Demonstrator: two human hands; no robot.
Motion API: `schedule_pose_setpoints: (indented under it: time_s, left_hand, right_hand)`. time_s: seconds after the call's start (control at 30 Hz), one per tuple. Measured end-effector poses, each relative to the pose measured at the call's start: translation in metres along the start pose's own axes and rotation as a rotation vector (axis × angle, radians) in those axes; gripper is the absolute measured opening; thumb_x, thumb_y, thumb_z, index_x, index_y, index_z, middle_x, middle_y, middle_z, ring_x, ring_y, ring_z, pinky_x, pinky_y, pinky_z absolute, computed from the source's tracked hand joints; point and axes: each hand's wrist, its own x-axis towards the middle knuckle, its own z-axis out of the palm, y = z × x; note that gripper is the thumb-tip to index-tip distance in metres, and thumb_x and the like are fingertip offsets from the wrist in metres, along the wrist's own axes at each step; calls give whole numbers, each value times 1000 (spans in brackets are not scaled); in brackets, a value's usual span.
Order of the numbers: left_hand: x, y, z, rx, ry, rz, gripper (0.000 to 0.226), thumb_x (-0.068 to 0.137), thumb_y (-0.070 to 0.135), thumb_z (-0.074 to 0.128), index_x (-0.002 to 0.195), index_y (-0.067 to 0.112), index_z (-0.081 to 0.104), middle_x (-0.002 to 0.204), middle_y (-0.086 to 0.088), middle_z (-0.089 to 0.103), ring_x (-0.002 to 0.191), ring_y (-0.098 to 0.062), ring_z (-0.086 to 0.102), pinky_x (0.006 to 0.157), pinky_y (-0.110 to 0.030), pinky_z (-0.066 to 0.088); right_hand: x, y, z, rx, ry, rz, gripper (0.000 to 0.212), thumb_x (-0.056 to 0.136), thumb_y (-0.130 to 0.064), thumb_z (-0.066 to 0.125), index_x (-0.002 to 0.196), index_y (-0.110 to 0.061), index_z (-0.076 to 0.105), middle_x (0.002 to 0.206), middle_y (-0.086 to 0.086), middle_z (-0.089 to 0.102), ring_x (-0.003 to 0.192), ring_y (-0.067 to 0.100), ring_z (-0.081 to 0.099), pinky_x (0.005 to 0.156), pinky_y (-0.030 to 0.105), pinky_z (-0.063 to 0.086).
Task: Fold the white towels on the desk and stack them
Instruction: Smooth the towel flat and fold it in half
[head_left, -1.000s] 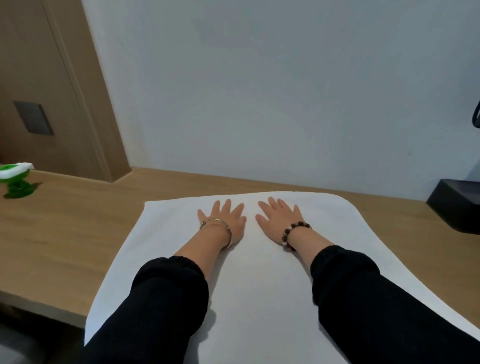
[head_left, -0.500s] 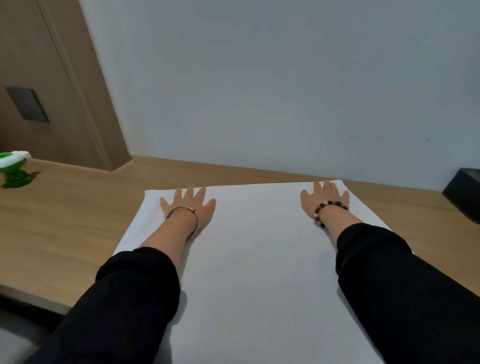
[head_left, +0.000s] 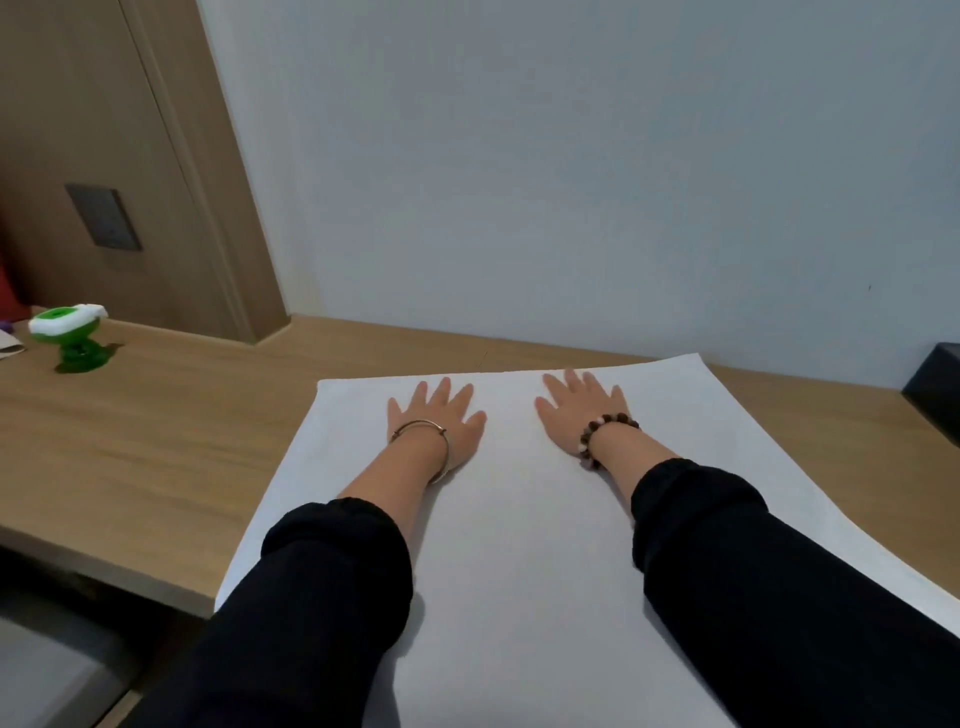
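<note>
Pressing flat, left hand (head_left: 435, 422) and right hand (head_left: 581, 410) rest on white towel (head_left: 519, 545).

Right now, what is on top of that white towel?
The left hand and right hand rest flat and open near the far edge of the white rectangular cloth towel. Black sleeves hide part of its surface.

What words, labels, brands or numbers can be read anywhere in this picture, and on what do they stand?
None can be read. The white towel, the green and white gadget, the dark wall plate and the black box show no lettering that can be made out.
</note>
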Motion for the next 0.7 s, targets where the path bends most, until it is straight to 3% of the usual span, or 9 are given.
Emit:
schedule_pose_setpoints:
  time_s: [0.13,0.2,0.43,0.57,0.7]
  left_hand:
    - [-15,-28,-3,-14,-10,-154,57,95,53,9,149,38,-4,158,9,-11,146,-20,-10,114,-54,-3]
    - [-26,-28,-6,-16,-27,-138,56,97,50,9,149,36,-4,158,7,-12,146,-21,-10,114,-55,-3]
    - [-81,-14,1,29,-39,94,53,99,42,13,150,34,-1,159,4,-8,146,-21,-7,113,-55,2]
    - [-118,-14,2,47,-40,161,52,100,40,15,150,34,2,159,4,-5,146,-21,-5,113,-54,3]
    - [-158,-15,2,68,-73,215,55,100,46,18,151,31,3,159,2,-6,146,-22,-5,113,-53,3]
  right_hand:
    - [-5,15,-7,18,-16,237,59,97,-49,8,152,-29,-1,159,0,-11,146,22,-7,115,50,-3]
    - [-13,10,-10,17,-50,244,59,97,-48,8,152,-27,-4,159,2,-14,146,24,-10,115,50,-4]
    - [-68,-22,-2,-42,-139,-48,58,99,-47,10,151,-27,-5,158,4,-16,146,26,-11,116,50,-1]
    - [-112,-31,-4,-82,-167,-197,59,99,-48,16,151,-26,1,159,5,-9,146,25,-5,114,51,7]
    - [-155,-37,7,-84,-152,-309,58,99,-49,16,151,-28,0,160,3,-8,146,23,-6,115,51,4]
